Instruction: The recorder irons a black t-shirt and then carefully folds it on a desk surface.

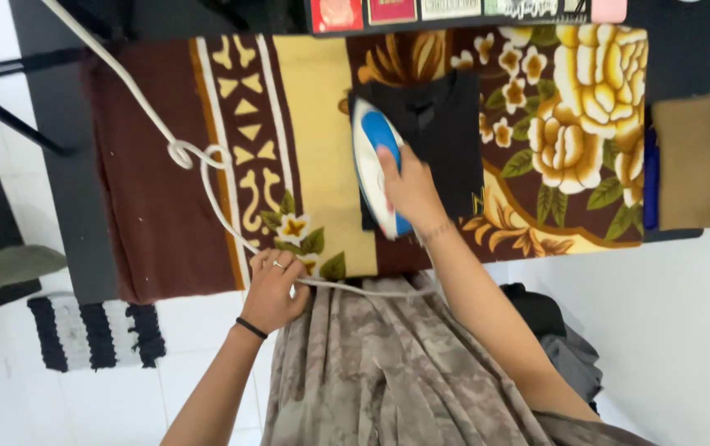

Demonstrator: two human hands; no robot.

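closed around the handle, the right hand pressed a blue and white iron onto the folded black garment on the floral blanket, while the left hand pinched its white cord, apparently keeping it off the fabric

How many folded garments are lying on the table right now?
2: a black garment under the iron held by the right hand, and a tan folded one at the right end. Others may be hidden.
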